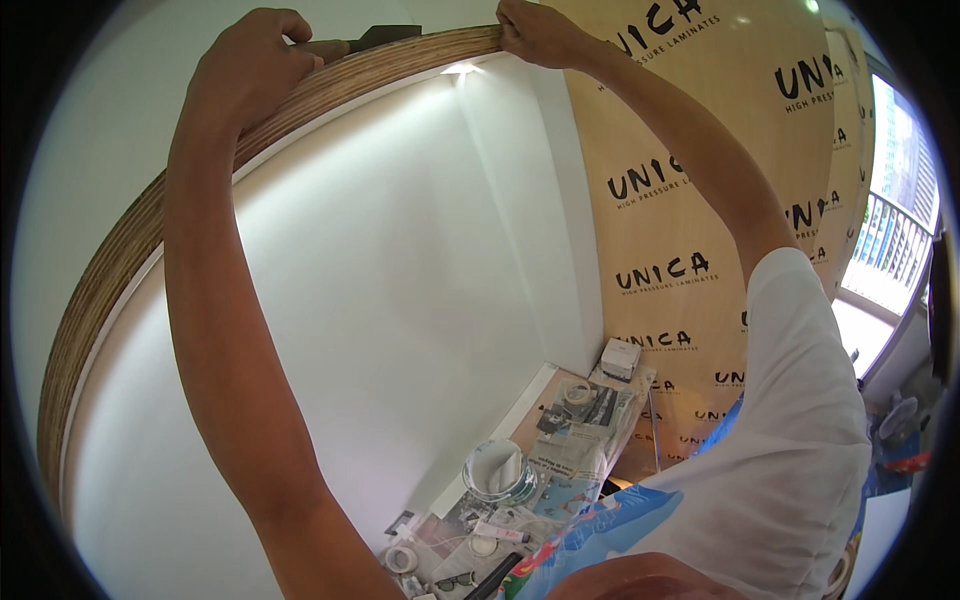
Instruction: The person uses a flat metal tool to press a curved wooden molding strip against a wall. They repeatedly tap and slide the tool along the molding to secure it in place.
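High on the left, my left hand (250, 65) is closed round the handle of a putty knife (390, 36). Its dark, flat blade lies along the top of a wood-grain shelf (400, 58). My right hand (540, 35) is closed at the right end of that shelf, fingers curled over its edge; what lies under the fingertips is hidden. Both arms are raised overhead. Below the shelf, a lit strip brightens the white wall (370, 260).
Below, a newspaper-covered counter (560, 460) bears a white bucket (500, 470), tape rolls (400, 560), dark glasses (455, 580) and a small white box (620, 358). Tan printed sheeting (660, 230) covers the panels at right. Beyond them are a bright opening and a railing (890, 235).
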`<action>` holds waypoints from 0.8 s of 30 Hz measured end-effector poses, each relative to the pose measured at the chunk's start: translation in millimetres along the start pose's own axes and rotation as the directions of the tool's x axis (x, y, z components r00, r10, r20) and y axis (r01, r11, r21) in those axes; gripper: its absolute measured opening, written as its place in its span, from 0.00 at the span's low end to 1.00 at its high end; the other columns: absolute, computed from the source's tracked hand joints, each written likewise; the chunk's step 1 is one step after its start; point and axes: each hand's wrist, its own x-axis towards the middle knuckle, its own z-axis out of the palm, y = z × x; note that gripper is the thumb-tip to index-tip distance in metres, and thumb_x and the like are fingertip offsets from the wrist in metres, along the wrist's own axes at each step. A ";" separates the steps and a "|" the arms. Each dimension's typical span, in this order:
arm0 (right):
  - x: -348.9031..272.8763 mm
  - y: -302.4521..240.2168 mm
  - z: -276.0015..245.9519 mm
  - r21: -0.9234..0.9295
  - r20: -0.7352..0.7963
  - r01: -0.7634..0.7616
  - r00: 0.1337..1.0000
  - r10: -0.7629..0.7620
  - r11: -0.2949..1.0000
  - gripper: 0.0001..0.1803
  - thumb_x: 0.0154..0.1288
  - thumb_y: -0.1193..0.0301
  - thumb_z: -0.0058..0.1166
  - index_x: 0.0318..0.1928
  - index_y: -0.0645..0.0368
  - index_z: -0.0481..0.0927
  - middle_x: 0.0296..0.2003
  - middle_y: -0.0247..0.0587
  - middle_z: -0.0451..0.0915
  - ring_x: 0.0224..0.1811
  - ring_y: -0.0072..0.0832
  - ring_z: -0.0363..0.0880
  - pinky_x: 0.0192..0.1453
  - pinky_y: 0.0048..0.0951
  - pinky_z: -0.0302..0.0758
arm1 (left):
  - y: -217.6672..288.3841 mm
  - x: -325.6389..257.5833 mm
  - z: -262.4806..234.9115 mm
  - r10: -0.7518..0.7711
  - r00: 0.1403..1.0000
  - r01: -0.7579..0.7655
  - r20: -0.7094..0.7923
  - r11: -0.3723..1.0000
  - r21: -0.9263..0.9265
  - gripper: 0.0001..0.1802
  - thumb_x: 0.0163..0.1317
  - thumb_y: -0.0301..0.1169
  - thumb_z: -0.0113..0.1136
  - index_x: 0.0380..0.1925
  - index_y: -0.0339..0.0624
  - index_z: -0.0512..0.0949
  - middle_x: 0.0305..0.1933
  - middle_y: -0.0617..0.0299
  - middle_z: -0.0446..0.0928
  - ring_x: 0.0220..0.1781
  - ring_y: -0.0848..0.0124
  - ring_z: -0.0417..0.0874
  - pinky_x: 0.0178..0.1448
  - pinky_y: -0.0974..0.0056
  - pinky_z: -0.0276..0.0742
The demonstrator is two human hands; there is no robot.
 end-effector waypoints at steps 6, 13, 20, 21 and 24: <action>4.4 -7.1 -1.9 0.043 0.006 0.008 1.000 -0.008 0.999 0.14 0.73 0.67 0.48 0.49 0.67 0.71 0.40 0.59 0.77 0.41 0.49 0.78 0.49 0.48 0.75 | 17.7 -8.4 -22.7 -0.167 0.983 0.169 0.073 0.985 -0.029 0.25 0.59 0.40 0.69 0.54 0.42 0.83 0.57 0.44 0.81 0.55 0.55 0.83 0.64 0.53 0.76; -8.6 -1.6 -4.1 0.081 0.011 0.008 1.000 -0.009 0.997 0.13 0.74 0.67 0.47 0.49 0.66 0.69 0.38 0.56 0.77 0.37 0.44 0.77 0.46 0.45 0.76 | 69.1 -38.6 -35.4 -0.269 0.963 0.269 0.005 0.963 0.000 0.24 0.60 0.35 0.70 0.56 0.38 0.83 0.67 0.46 0.77 0.70 0.51 0.76 0.76 0.50 0.70; -11.1 -1.5 2.2 0.115 -0.036 0.029 0.999 -0.025 0.993 0.12 0.73 0.69 0.48 0.49 0.65 0.68 0.36 0.56 0.77 0.36 0.46 0.77 0.45 0.45 0.75 | 82.8 -41.6 -36.5 -0.328 0.945 0.328 0.001 0.944 -0.019 0.24 0.61 0.36 0.71 0.56 0.39 0.83 0.68 0.46 0.76 0.71 0.50 0.75 0.77 0.49 0.69; -11.2 -0.8 3.5 0.108 -0.060 0.041 0.998 -0.034 0.993 0.12 0.73 0.69 0.48 0.48 0.65 0.68 0.36 0.56 0.76 0.36 0.46 0.77 0.45 0.45 0.75 | 77.8 -39.7 -35.3 -0.320 0.947 0.320 -0.004 0.947 -0.014 0.24 0.60 0.36 0.71 0.56 0.39 0.83 0.68 0.46 0.75 0.71 0.50 0.75 0.77 0.49 0.69; -12.0 -3.2 1.0 0.118 -0.057 0.031 0.998 -0.025 0.992 0.11 0.72 0.70 0.48 0.46 0.66 0.69 0.36 0.56 0.76 0.36 0.46 0.77 0.45 0.45 0.75 | 65.1 -28.2 -33.9 -0.310 0.950 0.310 0.026 0.951 0.012 0.24 0.60 0.35 0.71 0.55 0.39 0.83 0.69 0.45 0.75 0.70 0.50 0.75 0.76 0.50 0.69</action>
